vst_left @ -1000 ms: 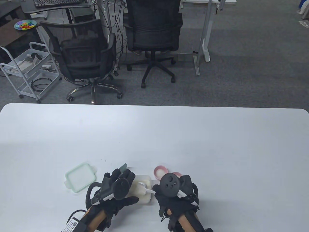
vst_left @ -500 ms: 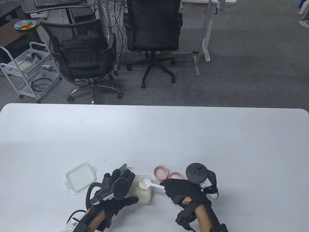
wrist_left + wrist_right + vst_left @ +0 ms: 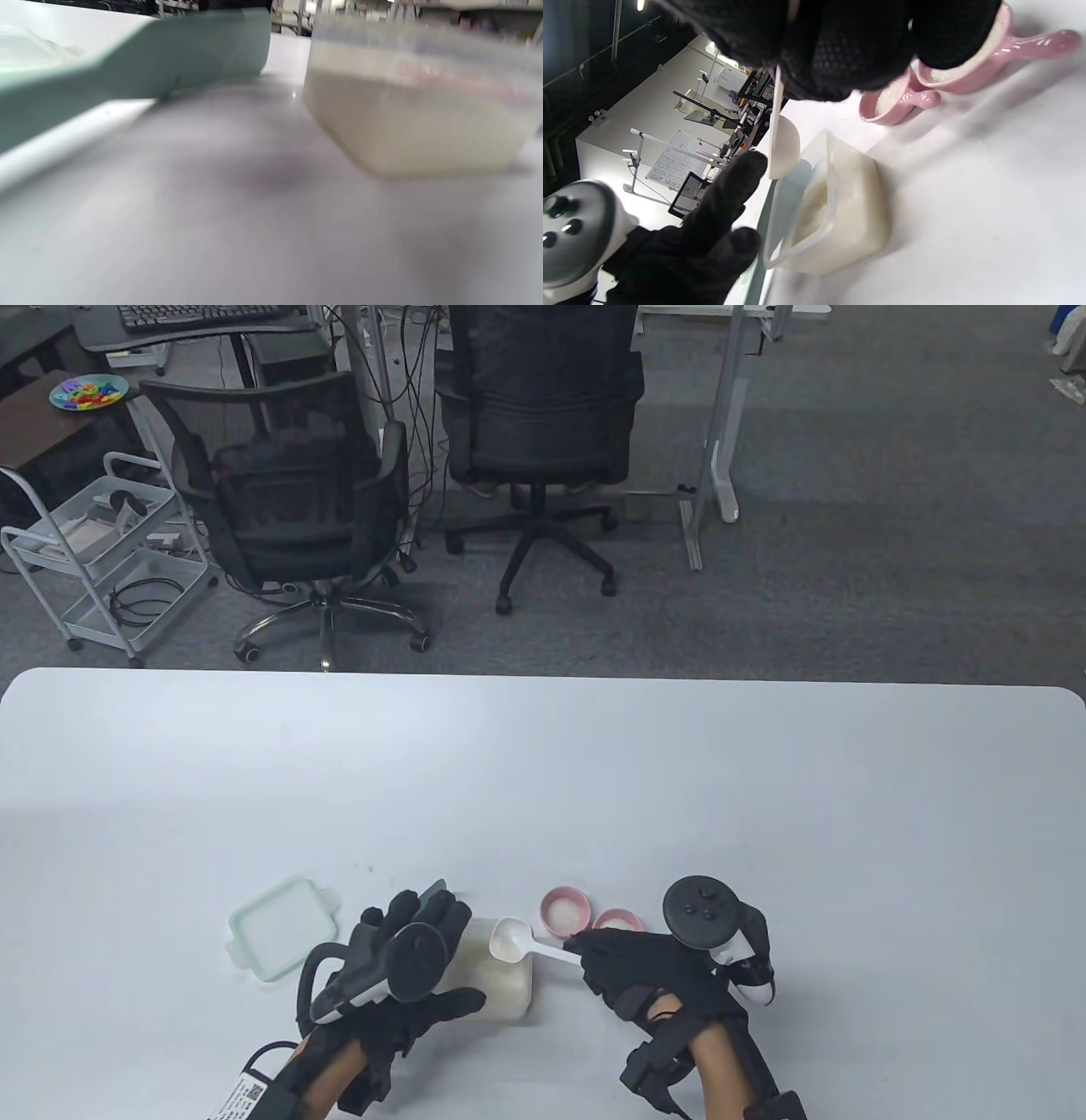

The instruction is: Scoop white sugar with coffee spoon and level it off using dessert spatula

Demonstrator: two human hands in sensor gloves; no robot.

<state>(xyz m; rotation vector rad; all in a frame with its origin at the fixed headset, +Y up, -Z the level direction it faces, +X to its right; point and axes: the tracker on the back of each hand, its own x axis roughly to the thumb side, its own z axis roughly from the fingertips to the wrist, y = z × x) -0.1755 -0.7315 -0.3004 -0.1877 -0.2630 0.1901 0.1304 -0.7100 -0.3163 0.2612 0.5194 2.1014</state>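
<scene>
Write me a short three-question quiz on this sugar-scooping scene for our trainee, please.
1. True or false: the spoon is empty.
2. Which hand holds the spoon: A left, B right?
3. Fill in: the spoon's bowl hangs over the ____ of sugar.

Key: 1 false, it carries sugar. 2 B, the right hand grips its handle; the left hand is at the spatula. 3 tub.

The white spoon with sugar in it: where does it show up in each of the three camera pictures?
Table view: the white spoon is low at centre, its bowl over the sugar container, its handle held by the right hand.
Left wrist view: not in it.
Right wrist view: the spoon hangs from the fingers, upper centre.
Shared landmark: the sugar container.
</scene>
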